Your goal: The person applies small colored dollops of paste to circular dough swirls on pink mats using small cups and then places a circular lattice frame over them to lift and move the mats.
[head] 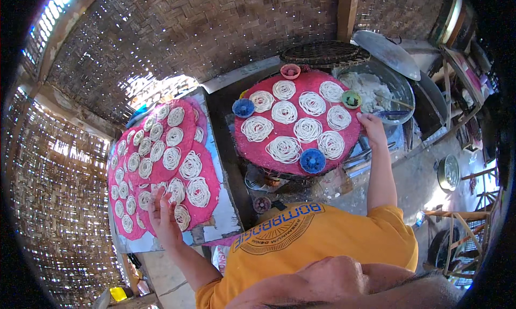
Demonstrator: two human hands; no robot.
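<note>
A round pink cloth (pixel 278 95) bearing coiled white noodle-like nests (pixel 308 130) lies over a round woven tray in front of me. Blue bowl-shaped plastic pieces (pixel 313 161), a green one (pixel 351 99) and a reddish one (pixel 290 71) sit around its rim. At its right edge, my right hand (pixel 371 128) touches the cloth with thumb and fingers; whether it grips is unclear. My left hand (pixel 163 216) hovers at or just over overlapping pink cloths (pixel 209 155) with more coils, on the table at the left. Its fingers are apart and slightly curled, with nothing visible in them.
A large metal basin (pixel 403 91) of white dough-like mass holds a stick, with a metal lid (pixel 387 55) behind it. A woven bamboo tray (pixel 324 53) stands by the bamboo wall (pixel 225 26). A wooden rack (pixel 463 228) and a round metal pan (pixel 448 172) are at the right.
</note>
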